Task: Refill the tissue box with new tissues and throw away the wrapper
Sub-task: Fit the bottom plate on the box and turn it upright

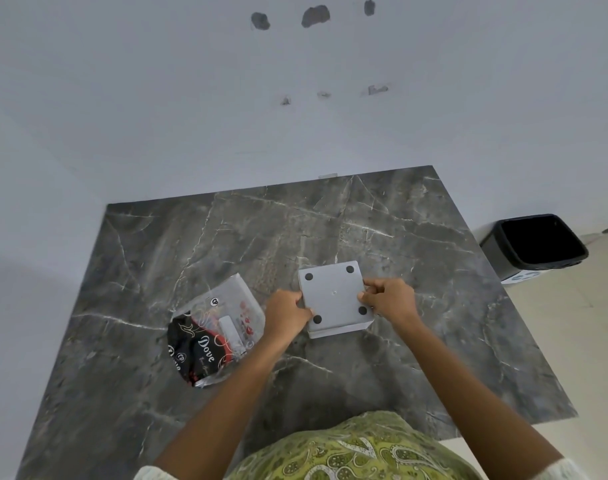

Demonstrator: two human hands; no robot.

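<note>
While both hands' fingers (366, 296) clasp the upturned tissue box (334, 296), the wrapper (214, 332) lies left.

We've got the tissue box (333, 297) upside down on the desk (226, 237), w/ our left hand (287, 315) on its left edge and right hand (389, 299) on its right edge. Tissue pack (215, 329) lies just left of the box, beside the left hand. Bin (534, 244) sits on the floor, off the desk's far right.
</note>
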